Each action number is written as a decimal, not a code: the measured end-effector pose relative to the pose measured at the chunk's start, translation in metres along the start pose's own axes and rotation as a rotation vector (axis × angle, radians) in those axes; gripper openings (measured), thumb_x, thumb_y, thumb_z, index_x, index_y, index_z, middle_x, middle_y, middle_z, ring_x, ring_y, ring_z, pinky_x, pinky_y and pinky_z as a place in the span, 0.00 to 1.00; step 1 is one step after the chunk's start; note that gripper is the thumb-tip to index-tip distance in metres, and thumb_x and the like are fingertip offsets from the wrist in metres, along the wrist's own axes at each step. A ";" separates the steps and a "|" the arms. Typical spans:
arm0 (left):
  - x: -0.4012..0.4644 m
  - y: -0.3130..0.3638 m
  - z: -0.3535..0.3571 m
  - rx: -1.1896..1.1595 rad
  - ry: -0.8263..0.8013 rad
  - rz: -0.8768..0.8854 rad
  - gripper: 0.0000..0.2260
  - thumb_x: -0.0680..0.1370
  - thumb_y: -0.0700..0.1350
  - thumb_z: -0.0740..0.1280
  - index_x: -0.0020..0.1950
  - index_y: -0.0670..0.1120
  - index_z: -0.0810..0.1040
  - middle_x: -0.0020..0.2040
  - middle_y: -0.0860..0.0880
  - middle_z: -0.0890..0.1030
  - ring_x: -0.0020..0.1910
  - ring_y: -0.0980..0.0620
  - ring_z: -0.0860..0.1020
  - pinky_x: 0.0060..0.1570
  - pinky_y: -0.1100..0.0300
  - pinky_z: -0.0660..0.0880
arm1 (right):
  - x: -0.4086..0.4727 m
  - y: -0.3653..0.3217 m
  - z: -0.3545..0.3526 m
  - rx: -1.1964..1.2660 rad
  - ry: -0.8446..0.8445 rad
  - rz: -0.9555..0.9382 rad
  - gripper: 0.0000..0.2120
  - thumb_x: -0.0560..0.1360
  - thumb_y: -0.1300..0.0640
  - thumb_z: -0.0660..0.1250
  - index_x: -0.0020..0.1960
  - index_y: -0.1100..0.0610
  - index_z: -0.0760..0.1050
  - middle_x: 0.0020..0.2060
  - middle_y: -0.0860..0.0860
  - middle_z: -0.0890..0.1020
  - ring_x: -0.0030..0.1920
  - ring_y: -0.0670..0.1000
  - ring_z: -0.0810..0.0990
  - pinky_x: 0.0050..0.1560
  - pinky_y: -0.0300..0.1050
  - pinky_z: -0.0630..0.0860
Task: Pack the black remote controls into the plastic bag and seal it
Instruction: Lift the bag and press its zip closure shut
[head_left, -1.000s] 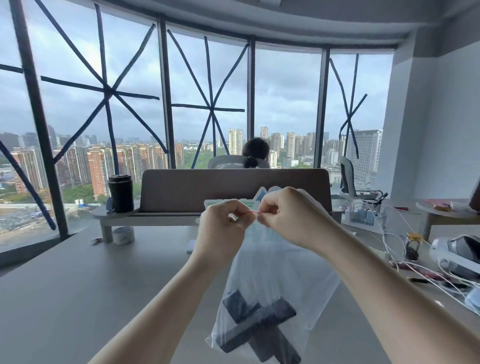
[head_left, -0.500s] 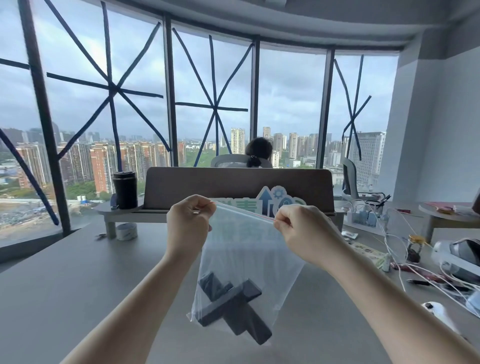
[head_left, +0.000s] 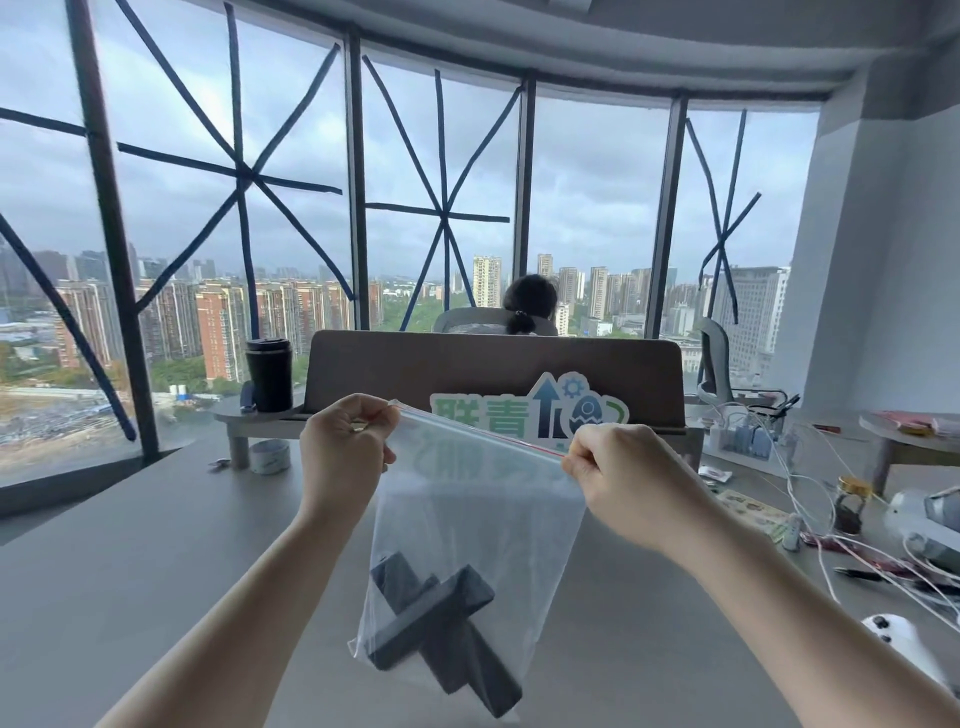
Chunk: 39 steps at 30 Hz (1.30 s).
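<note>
A clear plastic bag (head_left: 478, 525) with a red zip strip hangs above the grey desk in front of me. Two black remote controls (head_left: 441, 629) lie crossed at its bottom, showing through the plastic. My left hand (head_left: 343, 452) pinches the top left corner of the bag. My right hand (head_left: 618, 483) pinches the top right corner. The zip strip is pulled taut between the two hands and slopes down to the right.
A desk divider (head_left: 493, 369) with a green and blue sign stands behind the bag, and a person sits beyond it. A black cup (head_left: 269, 374) rests on a small shelf at the left. Cables, a charger and a white controller (head_left: 904, 639) clutter the right side.
My hands were pinched together at the middle of the bag's top. They have slid apart along the zip strip to its two corners, and the bag now hangs flat.
</note>
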<state>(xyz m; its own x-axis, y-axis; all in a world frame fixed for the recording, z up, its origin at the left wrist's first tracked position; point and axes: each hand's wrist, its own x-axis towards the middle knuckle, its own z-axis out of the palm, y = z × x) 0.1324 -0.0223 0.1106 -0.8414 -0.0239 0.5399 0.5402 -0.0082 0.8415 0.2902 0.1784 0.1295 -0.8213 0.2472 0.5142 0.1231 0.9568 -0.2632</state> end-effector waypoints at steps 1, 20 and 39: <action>0.001 -0.001 -0.002 -0.004 0.007 0.000 0.05 0.74 0.39 0.70 0.37 0.43 0.81 0.25 0.43 0.76 0.21 0.54 0.72 0.31 0.57 0.73 | 0.002 -0.002 0.000 -0.003 0.002 0.003 0.12 0.77 0.51 0.63 0.37 0.54 0.73 0.35 0.50 0.80 0.38 0.56 0.79 0.42 0.51 0.78; 0.173 -0.112 -0.068 -0.072 0.114 -0.222 0.11 0.77 0.32 0.62 0.40 0.45 0.78 0.45 0.42 0.81 0.34 0.49 0.83 0.38 0.58 0.82 | 0.203 -0.085 0.145 0.286 0.157 -0.054 0.14 0.76 0.52 0.69 0.36 0.60 0.78 0.28 0.53 0.82 0.34 0.56 0.81 0.39 0.50 0.79; 0.040 -0.226 -0.169 0.078 0.213 -0.411 0.05 0.79 0.38 0.62 0.49 0.43 0.78 0.44 0.38 0.81 0.41 0.43 0.79 0.41 0.53 0.76 | 0.069 -0.109 0.246 0.617 -0.353 0.009 0.08 0.76 0.52 0.69 0.42 0.52 0.85 0.33 0.50 0.87 0.37 0.46 0.85 0.45 0.44 0.78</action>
<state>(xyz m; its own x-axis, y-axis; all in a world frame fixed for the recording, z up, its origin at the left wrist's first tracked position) -0.0209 -0.1908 -0.0616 -0.9589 -0.2392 0.1526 0.1534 0.0152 0.9880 0.0834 0.0536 -0.0067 -0.9659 0.0904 0.2426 -0.1219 0.6679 -0.7341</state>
